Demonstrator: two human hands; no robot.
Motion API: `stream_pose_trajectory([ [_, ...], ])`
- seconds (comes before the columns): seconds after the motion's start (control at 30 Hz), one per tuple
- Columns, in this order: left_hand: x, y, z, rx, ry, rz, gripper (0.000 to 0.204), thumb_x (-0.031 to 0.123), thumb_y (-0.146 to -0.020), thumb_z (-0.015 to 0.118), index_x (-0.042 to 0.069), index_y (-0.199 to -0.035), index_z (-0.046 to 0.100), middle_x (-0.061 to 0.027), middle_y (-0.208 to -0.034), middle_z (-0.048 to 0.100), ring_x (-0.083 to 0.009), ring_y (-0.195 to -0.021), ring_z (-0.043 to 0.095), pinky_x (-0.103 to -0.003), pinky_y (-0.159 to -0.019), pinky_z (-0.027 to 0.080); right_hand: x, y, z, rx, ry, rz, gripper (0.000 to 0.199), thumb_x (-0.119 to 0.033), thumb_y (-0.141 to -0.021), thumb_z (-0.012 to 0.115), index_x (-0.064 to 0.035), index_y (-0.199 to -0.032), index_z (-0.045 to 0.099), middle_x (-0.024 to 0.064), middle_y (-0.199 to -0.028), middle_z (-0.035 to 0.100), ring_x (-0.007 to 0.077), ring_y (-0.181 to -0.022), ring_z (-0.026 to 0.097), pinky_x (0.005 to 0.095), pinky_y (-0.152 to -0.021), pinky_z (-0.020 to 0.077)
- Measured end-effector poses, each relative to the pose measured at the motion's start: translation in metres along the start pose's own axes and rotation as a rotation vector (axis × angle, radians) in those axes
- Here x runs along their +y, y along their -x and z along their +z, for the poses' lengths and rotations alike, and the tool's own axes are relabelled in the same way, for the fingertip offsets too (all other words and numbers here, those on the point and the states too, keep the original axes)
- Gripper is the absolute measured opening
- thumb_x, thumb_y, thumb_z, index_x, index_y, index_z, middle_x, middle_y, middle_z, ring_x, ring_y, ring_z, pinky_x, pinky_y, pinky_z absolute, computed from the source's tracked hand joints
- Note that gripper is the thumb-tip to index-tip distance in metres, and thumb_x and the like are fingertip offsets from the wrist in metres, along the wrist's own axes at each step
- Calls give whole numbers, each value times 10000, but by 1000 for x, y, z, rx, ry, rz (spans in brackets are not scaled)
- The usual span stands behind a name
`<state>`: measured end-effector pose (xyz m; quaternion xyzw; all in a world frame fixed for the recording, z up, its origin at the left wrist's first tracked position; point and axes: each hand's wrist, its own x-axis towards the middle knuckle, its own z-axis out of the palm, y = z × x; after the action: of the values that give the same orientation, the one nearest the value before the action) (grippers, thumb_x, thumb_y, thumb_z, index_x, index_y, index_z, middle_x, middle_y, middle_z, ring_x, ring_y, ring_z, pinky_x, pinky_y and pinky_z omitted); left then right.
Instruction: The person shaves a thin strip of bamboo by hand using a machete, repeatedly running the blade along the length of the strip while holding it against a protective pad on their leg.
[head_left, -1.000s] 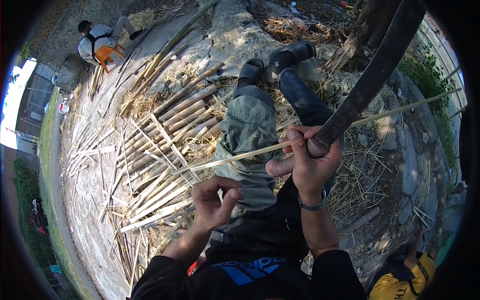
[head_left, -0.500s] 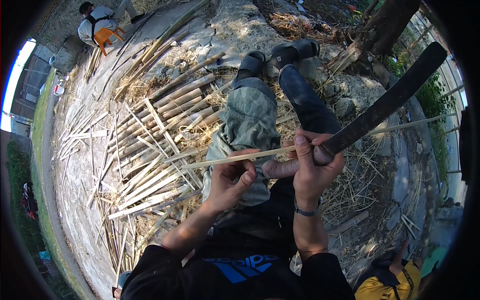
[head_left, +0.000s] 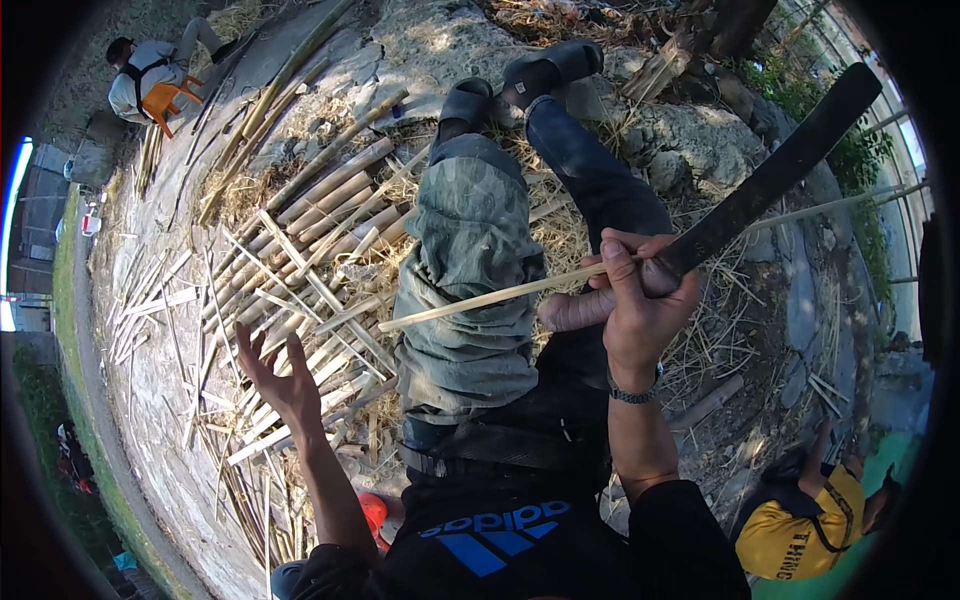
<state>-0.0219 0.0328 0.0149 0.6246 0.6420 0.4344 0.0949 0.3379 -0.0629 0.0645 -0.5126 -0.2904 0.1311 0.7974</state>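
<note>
My right hand (head_left: 645,315) is closed round the neck of a big dark-bladed machete (head_left: 775,172), whose thick wrapped handle sticks out to the left of my fist. The blade slants up toward the far right. Between my right thumb and fingers runs a long thin bamboo strip (head_left: 470,302); its left end lies over my camouflage trouser leg, and its other end reaches out past the blade on the right. Away to the left, my left hand (head_left: 280,375) has its fingers spread and holds nothing, above a heap of split bamboo pieces (head_left: 300,395).
Cut bamboo poles (head_left: 335,195) lie stacked beyond my knees. Straw-like shavings (head_left: 735,330) cover the ground at right. One person sits on an orange chair (head_left: 165,103) at far left; another in a yellow shirt (head_left: 815,525) is at near right. A tree trunk (head_left: 690,45) stands at the back.
My left hand has left the bamboo strip and moved left, fingers spreading. The right hand keeps the machete and strip. The whole view has shifted slightly.
</note>
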Motion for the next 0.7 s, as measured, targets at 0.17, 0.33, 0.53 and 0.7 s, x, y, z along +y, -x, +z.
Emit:
stream_pose_trajectory([
  [0.17,91,8,-7,-445,248,370,467,374,-996,639,-45,-1197,680,-197,-1120,698,-335,-1056,661,-456,-928,495,11,31,35,-260,-108,178,166,59,-917,723,-9,-970,581,178,-923,750,187,-710,755,297,-622,644],
  [0.33,102,36,15,-1033,237,353,252,110,-956,703,-31,-1161,660,-158,-823,707,-342,-703,695,-402,-609,524,23,50,46,-489,-49,170,134,34,-919,731,19,-966,607,176,-931,756,152,-754,751,297,-673,641],
  [0.53,66,34,6,-842,106,474,60,54,-927,716,13,-971,710,-112,-639,637,-290,-550,645,-375,-519,481,14,33,24,-655,244,70,136,-17,-870,809,16,-947,702,121,-948,783,106,-738,734,248,-641,580],
  [0.7,2,24,-13,-718,51,515,61,-5,-871,728,13,-922,701,-77,-582,553,-243,-469,556,-359,-494,440,13,16,4,-625,424,-42,272,-107,-873,826,13,-1103,742,81,-695,676,119,-565,634,271,-516,469],
])
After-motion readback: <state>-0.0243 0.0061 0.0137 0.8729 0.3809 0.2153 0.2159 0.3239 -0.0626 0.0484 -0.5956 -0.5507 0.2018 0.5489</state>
